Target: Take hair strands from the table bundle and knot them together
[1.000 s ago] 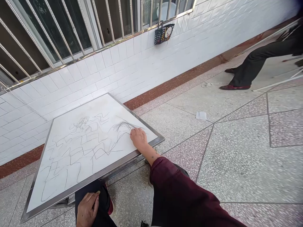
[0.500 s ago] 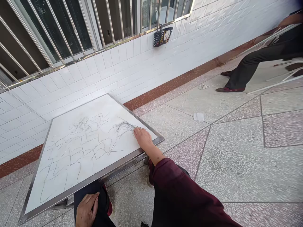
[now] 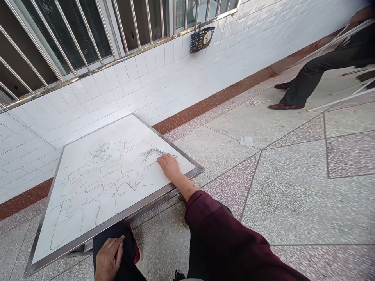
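Observation:
Over the right side of a white-topped table (image 3: 117, 128) with a metal rim, my right hand (image 3: 170, 167) has its fingers closed and pressed down at a bundle of thin dark strands (image 3: 150, 153). The strands look like hair or fine thread and fan out to the left of the fingers; a few ends show to the right. The fingertips are partly hidden. My left hand (image 3: 109, 255) rests on my thigh, its fingers curled and the thumb against them, with nothing visible in it. Kinked loose strands (image 3: 101, 182) lie spread across the table's left and middle.
A tiled white wall (image 3: 164, 89) with a barred window stands behind the table. A small patterned basket (image 3: 201, 39) hangs from the bars. On the floor lies a white paper piece (image 3: 246, 141). A seated person's leg (image 3: 316, 74) shows at the right.
My right hand has slid a little to the left along the dark bundle, away from the table's right edge. The left hand stays on the thigh. The view has shifted slightly.

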`<state>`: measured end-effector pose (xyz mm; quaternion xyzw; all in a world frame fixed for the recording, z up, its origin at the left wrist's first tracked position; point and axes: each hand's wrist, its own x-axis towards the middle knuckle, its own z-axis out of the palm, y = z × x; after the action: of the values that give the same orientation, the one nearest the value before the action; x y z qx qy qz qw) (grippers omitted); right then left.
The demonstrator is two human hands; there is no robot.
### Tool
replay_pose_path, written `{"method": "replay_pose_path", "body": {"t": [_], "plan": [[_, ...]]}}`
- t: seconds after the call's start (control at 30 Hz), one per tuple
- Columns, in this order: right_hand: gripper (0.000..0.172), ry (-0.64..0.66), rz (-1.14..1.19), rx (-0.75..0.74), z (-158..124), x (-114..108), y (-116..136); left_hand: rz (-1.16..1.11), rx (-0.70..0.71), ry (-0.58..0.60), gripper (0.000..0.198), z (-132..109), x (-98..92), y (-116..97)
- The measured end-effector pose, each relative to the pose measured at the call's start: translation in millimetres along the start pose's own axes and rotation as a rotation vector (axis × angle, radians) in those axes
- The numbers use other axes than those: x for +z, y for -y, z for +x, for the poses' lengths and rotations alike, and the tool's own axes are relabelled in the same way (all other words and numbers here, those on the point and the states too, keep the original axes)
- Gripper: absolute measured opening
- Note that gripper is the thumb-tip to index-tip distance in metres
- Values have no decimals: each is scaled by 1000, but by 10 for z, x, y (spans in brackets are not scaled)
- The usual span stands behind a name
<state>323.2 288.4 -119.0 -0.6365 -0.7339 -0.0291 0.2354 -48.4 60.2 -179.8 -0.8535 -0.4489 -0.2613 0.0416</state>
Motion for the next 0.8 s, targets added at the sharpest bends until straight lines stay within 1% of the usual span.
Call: {"method": "replay_pose_path", "body": {"t": [0.2, 0.57, 0.8], "plan": [[22, 13, 8, 0, 89, 92, 14, -25, -22, 20, 25, -39, 14, 11], [16, 15, -19, 19, 76, 80, -47, -33, -31, 30, 26, -56, 23, 21], [19, 19, -34, 9, 50, 63, -48, -35, -36, 25, 25, -39, 1, 2]]}}
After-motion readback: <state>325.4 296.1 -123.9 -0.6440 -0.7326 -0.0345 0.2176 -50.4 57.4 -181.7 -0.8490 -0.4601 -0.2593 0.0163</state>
